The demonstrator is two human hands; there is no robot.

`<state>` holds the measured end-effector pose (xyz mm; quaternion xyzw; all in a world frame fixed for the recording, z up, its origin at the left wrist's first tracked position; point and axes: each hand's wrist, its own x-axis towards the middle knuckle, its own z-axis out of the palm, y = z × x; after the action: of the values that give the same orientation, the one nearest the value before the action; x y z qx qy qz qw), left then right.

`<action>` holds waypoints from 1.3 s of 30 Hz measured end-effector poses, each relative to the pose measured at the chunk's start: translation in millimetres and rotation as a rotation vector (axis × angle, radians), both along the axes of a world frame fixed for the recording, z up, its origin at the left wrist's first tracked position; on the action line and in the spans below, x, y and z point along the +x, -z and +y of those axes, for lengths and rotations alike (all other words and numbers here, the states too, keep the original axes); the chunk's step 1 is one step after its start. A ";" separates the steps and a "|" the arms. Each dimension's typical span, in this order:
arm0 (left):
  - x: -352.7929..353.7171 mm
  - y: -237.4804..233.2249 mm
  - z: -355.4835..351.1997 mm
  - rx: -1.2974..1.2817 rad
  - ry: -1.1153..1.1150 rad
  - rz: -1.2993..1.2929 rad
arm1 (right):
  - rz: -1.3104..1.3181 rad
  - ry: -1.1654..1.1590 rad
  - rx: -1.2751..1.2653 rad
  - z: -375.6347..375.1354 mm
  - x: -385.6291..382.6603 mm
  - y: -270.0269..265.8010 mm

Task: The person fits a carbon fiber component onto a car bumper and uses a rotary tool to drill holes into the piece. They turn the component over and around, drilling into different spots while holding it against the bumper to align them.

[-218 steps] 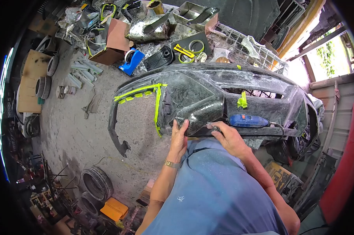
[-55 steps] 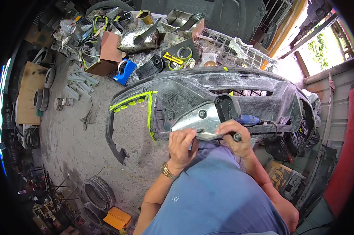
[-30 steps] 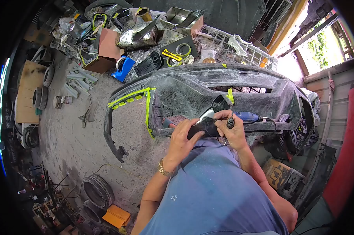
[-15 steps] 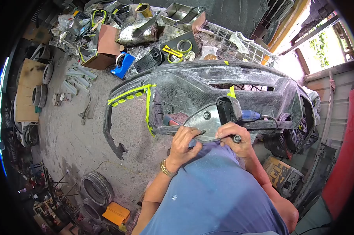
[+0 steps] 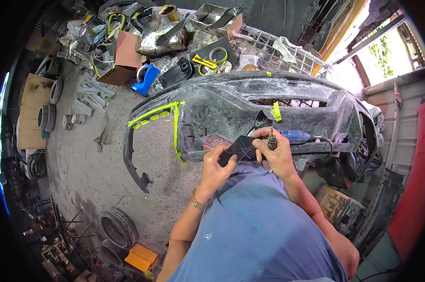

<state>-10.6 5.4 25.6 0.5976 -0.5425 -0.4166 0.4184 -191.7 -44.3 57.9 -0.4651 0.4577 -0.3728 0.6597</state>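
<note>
Between my two hands is a dark bracket-like part (image 5: 243, 149), tilted so that its dark side faces the camera. My left hand (image 5: 215, 167) grips its left end; a gold watch (image 5: 197, 199) is on that wrist. My right hand (image 5: 276, 154) pinches the part's right end and also holds a small screwdriver-like tool (image 5: 272, 140), its tip pointing up. Just beyond the hands lies a blue rotary tool (image 5: 294, 137) with a cord, on a large dark bumper (image 5: 217, 105) marked with yellow-green tape (image 5: 176, 127).
Behind the bumper, a cluttered surface carries a cardboard box (image 5: 128, 58), a blue tape dispenser (image 5: 145, 81), a yellow cutter (image 5: 204, 61) and a wire rack (image 5: 264, 42). Tires (image 5: 117, 226) and an orange object (image 5: 141, 257) lie on the floor at lower left.
The bracket-like part has been turned from its flat grey face to a dark, narrower side. The tool in my right hand now points upward, and that hand has risen slightly.
</note>
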 end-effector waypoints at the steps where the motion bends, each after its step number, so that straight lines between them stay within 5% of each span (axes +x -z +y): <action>1: 0.3 0.4 0.1 0.000 0.000 -0.001 | -0.001 0.000 0.000 -0.2 0.3 0.2; 10: 1.6 8.7 6.0 -0.159 -0.023 -0.014 | -0.036 -0.047 -0.052 3.2 0.2 0.4; 12: 2.4 11.7 6.3 -0.437 -0.020 -0.137 | -0.151 -0.105 -0.170 5.3 -6.7 4.8; 16: 5.1 1.5 10.9 -0.563 0.018 -0.312 | -0.125 -0.261 -0.385 7.2 -22.3 9.4; 22: 2.8 7.0 10.5 -0.527 0.050 -0.332 | -0.055 -0.213 -0.607 11.8 -18.0 17.1; 35: -5.6 20.5 10.4 -0.471 0.005 -0.298 | -0.217 -0.172 -0.304 8.6 -9.9 12.6; 39: -7.8 22.5 9.6 -0.280 -0.122 -0.146 | -0.264 0.050 -0.414 2.6 0.1 10.2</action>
<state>-18.4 15.0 3.1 0.5939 -0.5870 -0.2662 0.4815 -191.7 -41.8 47.7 -0.5259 0.2928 -0.5326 0.5950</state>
